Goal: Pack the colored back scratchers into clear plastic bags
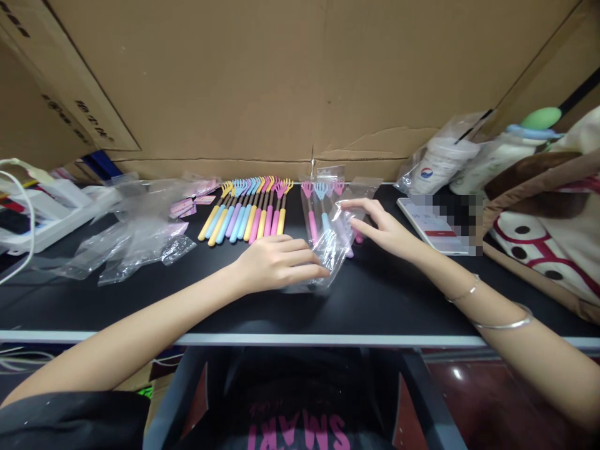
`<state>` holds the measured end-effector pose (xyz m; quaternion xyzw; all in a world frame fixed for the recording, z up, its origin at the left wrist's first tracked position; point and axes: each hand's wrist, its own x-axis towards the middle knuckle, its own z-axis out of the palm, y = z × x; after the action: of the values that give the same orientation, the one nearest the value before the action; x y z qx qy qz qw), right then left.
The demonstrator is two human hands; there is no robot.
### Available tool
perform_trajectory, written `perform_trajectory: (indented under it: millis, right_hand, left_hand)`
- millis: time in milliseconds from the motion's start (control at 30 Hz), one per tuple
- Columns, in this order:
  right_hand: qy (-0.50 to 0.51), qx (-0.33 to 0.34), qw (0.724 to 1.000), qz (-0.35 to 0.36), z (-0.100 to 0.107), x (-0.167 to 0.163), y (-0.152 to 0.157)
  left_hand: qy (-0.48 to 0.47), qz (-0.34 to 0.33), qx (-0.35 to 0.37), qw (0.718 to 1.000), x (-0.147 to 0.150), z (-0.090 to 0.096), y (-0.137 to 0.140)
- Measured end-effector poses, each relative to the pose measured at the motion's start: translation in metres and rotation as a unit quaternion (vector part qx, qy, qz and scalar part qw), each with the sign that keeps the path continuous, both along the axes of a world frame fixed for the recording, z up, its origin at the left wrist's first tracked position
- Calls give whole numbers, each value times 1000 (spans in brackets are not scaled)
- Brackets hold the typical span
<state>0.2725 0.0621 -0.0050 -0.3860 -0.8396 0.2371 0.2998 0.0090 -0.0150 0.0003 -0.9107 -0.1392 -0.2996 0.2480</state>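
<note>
My left hand (281, 265) lies with its fingers stretched out, the tips on the lower end of a clear plastic bag (335, 250). My right hand (377, 228) is at the bag's right side, fingers apart, the tips touching the film. Beneath and beside this bag lie several back scratchers in clear sleeves, among them a pink one (312, 219) and a blue one (323, 215); their lower parts are partly covered. Left of them is a row of unwrapped back scratchers (246, 219) with claw heads and yellow, blue, purple and pink handles.
Empty clear bags (135, 219) and pink printed cards (187, 203) lie at left, near a white power strip (51, 219). A phone (435, 225), a bagged cup (443, 165) and a fabric bag (548, 244) are at right. Cardboard (262, 81) walls the back of the black table (375, 306).
</note>
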Motion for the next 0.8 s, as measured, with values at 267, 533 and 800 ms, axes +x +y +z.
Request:
perform_trajectory:
  millis: [267,533,800]
  right_hand:
    - [-30,55,997,-46,5,1,18]
    - [-66,66,995,-46,2,-9,51]
    - [-186,185,964,-35,-14,0,62]
  left_hand:
    - [4,-14,4,1000,0,0,1]
    - [14,15,-9,1000,-3,-4,4]
    - [30,34,-25,999,-3,-7,6]
